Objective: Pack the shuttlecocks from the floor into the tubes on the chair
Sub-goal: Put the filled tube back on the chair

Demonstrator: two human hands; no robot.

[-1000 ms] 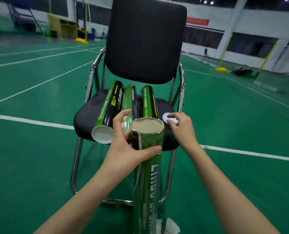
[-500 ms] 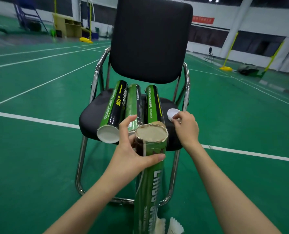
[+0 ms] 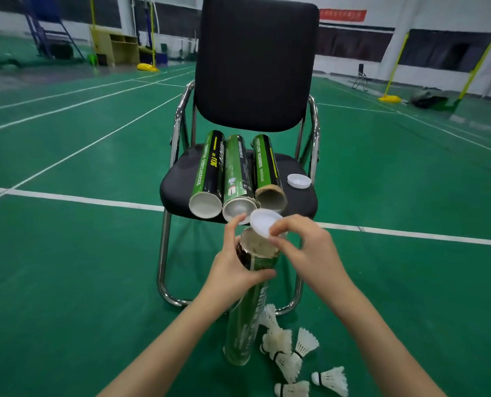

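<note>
Cap point(image 3: 264, 222) lifted off chair, now in right hand point(image 3: 301, 247) over tube point(image 3: 255, 270).

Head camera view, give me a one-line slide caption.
Left hand steadies an upright tube while right hand brings a white cap to its mouth; shuttlecocks remain on the floor.

3 tubes point(image 3: 237, 173) lie side by side on the chair point(image 3: 296, 202) seat, running front to back, open ends at the seat's front edge. Loose cap point(image 3: 298, 181) sits near the seat's right edge, beside the rightmost tube. In front of the chair, a 4th tube point(image 3: 245, 319) stands upright on the floor point(image 3: 66, 267), left hand point(image 3: 233, 270) wrapped round its top. Right hand point(image 3: 304, 250) holds a lid point(image 3: 264, 223) tilted over its mouth. Shuttlecocks point(image 3: 293, 356) lie on the floor just right of the tube's base
</note>
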